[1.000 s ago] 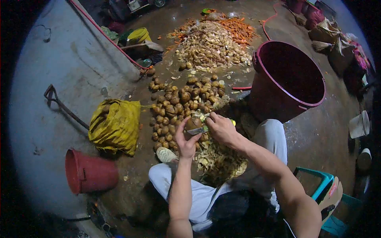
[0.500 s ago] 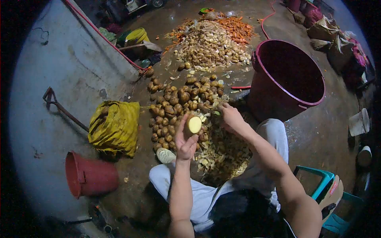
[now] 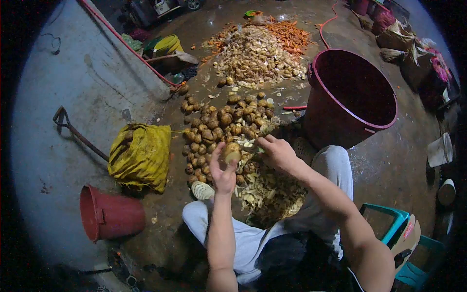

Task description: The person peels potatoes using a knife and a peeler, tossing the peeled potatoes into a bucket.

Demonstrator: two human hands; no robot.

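My left hand [image 3: 224, 170] is closed around a partly peeled potato [image 3: 232, 151]. Brown skin shows on its upper part and a pale patch lower down. Just to the right, my right hand [image 3: 277, 152] is closed, fingers curled toward the potato. A small dark bit shows at its fingertips, too unclear to name. Beyond and left of my hands lie many unpeeled potatoes [image 3: 211, 124] on the floor. Below my right hand, between my legs, is a heap of pale peelings [image 3: 272, 192].
A large dark red tub [image 3: 331, 114] stands at right. To the left are a yellow sack [image 3: 138, 158], a red bucket [image 3: 116, 216] and a long handle [image 3: 82, 136]. Farther off rises a pile of pale scraps [image 3: 260, 53] beside orange peelings [image 3: 292, 36]. A teal stool [image 3: 394, 214] is at lower right.
The potato has turned in my left hand, so its cut yellow face no longer points at me. My right hand has come down and left, closer to the potato.
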